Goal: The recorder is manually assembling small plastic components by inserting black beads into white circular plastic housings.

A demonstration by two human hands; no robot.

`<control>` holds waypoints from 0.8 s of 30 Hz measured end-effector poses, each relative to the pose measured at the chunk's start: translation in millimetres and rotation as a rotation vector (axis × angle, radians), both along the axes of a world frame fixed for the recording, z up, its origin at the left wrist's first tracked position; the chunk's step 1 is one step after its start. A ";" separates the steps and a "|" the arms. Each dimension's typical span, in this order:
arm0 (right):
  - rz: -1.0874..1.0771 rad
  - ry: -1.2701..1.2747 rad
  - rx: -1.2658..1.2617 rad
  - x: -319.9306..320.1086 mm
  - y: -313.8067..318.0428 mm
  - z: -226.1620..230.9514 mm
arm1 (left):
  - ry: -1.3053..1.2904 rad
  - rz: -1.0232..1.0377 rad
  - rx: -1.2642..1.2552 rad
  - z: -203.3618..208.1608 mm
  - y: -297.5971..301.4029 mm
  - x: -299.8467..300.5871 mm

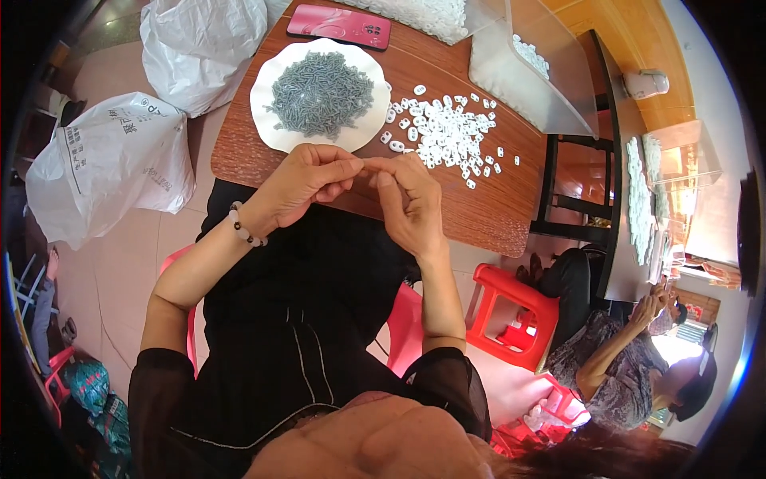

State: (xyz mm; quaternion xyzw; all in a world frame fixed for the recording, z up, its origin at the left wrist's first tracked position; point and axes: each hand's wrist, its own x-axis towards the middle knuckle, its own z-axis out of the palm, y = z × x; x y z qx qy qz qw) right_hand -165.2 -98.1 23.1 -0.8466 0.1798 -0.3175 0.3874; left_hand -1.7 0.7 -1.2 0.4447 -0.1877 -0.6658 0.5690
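Head view: the left hand (315, 180) and right hand (411, 195) meet at the table's (503, 211) near edge, both pinched at the fingertips; what they grip, I cannot tell. Grey pins (321, 94) lie on a scalloped plate (261, 97) by the left edge: probably light, stiff, apt to roll, best pinched mid-shaft. White two-holed pieces (451, 137), toward the right edge, look light and smooth; take their rims. A white sack (112, 172) bears dark print

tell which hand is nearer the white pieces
Right: the right hand is by the near left edge of the white pieces; the left hand is farther left, by the plate.
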 end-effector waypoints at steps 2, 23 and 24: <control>0.035 0.023 0.046 -1.5 -1.3 0.1 | -0.061 0.059 -0.018 5.4 -0.1 -2.8; -0.112 -0.034 0.703 -4.3 2.7 1.4 | -0.325 0.134 -0.125 9.5 1.4 -13.0; -0.111 -0.019 0.708 -4.5 2.4 1.7 | -0.325 0.135 -0.125 9.2 1.4 -13.1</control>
